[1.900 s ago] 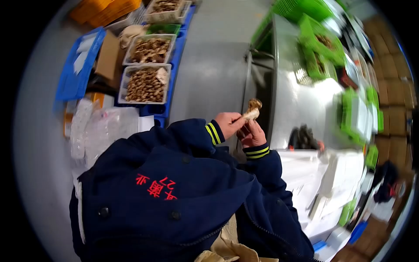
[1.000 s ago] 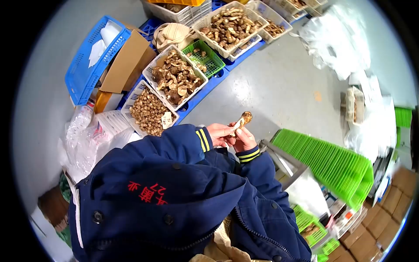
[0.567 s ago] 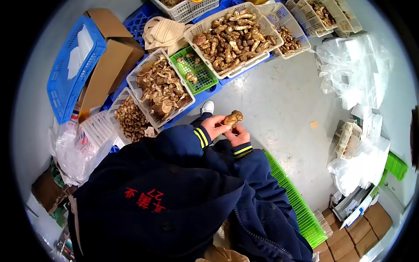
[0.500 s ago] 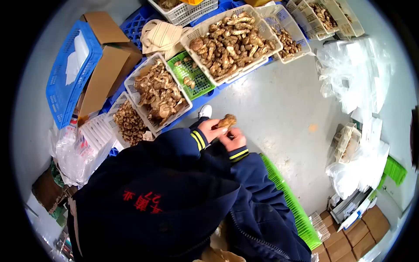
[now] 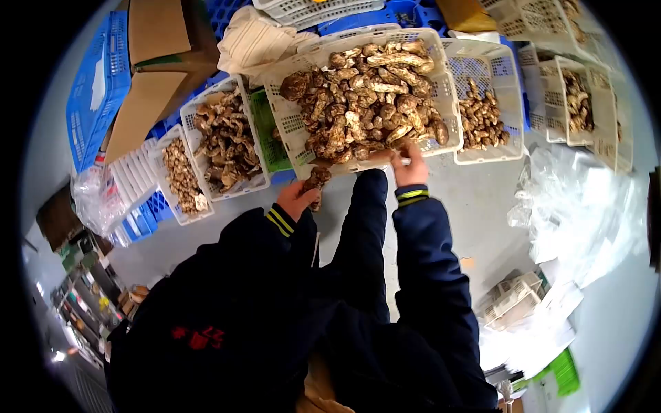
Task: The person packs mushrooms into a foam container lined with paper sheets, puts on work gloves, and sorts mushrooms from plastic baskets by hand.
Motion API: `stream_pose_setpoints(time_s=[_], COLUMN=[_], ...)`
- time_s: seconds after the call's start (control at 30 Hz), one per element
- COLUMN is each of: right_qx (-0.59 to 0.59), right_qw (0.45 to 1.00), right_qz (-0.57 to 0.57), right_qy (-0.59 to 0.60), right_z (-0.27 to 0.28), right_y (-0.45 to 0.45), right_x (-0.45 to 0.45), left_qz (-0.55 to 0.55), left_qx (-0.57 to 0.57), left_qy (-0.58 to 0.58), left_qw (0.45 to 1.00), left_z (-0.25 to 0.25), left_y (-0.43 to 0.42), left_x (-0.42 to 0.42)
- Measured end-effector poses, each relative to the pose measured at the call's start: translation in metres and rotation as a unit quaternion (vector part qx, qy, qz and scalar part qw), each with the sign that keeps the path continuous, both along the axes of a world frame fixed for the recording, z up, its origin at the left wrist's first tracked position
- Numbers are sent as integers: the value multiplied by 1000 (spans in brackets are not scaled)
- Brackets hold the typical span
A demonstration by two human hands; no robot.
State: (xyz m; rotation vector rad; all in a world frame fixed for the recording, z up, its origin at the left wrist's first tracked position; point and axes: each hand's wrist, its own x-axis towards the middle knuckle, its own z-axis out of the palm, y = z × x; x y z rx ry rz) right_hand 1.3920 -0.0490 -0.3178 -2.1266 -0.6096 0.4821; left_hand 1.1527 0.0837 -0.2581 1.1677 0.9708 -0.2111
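Observation:
My left hand (image 5: 296, 201) is closed around a brown mushroom (image 5: 317, 180) with a mottled stem, just in front of the large white crate (image 5: 451, 103). That crate is heaped with thick-stemmed mushrooms (image 5: 365, 96). At its near rim, toward the right, my right hand (image 5: 412, 167) has its fingers bent together beside the heap. A small pale bit shows between thumb and fingers; whether it is a mushroom or part of the rim, I cannot make out. A green crate (image 5: 263, 124), partly hidden, stands left of the large crate.
Two white crates of mushrooms, one with broad pieces (image 5: 227, 138) and one with small ones (image 5: 182, 175), stand left. Another crate (image 5: 513, 103) is on the right. Cardboard flaps (image 5: 148, 103), a cloth (image 5: 251, 41) and clear plastic bags (image 5: 585, 206) lie around.
My hands have moved apart and forward to the large crate. The mushroom is now in my left hand alone, while my right hand has reached the near rim. The view has shifted closer to the crates.

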Motion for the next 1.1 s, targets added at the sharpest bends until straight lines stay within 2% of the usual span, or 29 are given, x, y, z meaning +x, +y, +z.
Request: stream_pose_setpoints(time_s=[0.03,0.07,0.1,0.13,0.27,0.3,0.33,0.4,0.47,0.53,0.57,0.63,0.7,0.8,0.83,0.87,0.9,0.93,0.97,1.03,1.07,1.1], right_qx=[-63,-166,-170,-228,-288,-264,-254,-121,-110,-170,-146,-119,4,2,-84,-41,-140,-176,-153,-352,-386,-355], right_qw=[991,970,965,952,933,939,946,969,972,970,974,976,993,988,989,996,989,982,986,935,921,932], right_qz=[50,73,101,102,115,121,140,140,153,171,172,174,114,152,122,41,24,-21,-63,-9,31,62], right_qy=[-105,-160,-174,-178,-180,-182,-145,-163,-141,11,-22,-58,-32,-14,23,-63,-46,-59,-6,-44,-43,-46], right_z=[-15,-27,-45,-61,-87,-85,-76,-78,-47,-27,-34,-41,-40,-39,-38,-69,-69,-80,-75,-82,-74,-85], right_y=[5,8,9,14,29,33,41,59,87,125,136,147,146,119,108,89,84,77,76,88,97,94], right_x=[25,44,63,74,81,79,76,54,40,19,2,-21,-42,-39,-26,-18,6,27,46,75,85,94], left_qz=[66,77,112,145,112,161,164,205,194,166,142,144,146,138,138,139,142,152,162,159,155,159], left_qx=[-61,-68,-96,-122,-87,-114,-117,-152,-154,-160,-133,-128,-123,-122,-114,-105,-107,-109,-111,-116,-118,-118], left_qy=[-34,-27,-11,5,54,34,34,67,75,66,100,87,78,94,103,113,113,98,85,95,101,103], left_qw=[995,994,989,982,988,980,979,965,966,971,976,977,979,978,978,978,978,977,977,976,976,975], left_z=[-8,-14,-16,-16,-22,-29,-22,-24,-31,-36,-33,-41,-41,-42,-45,-45,-45,-46,-46,-51,-53,-53], left_y=[-11,-24,-34,-41,-48,-53,-49,-41,-36,-28,-22,-22,-17,-7,-6,-5,-5,-5,-6,-10,-10,-10], left_x=[7,13,20,25,29,26,32,36,36,36,41,35,28,20,17,15,14,12,10,4,3,3])
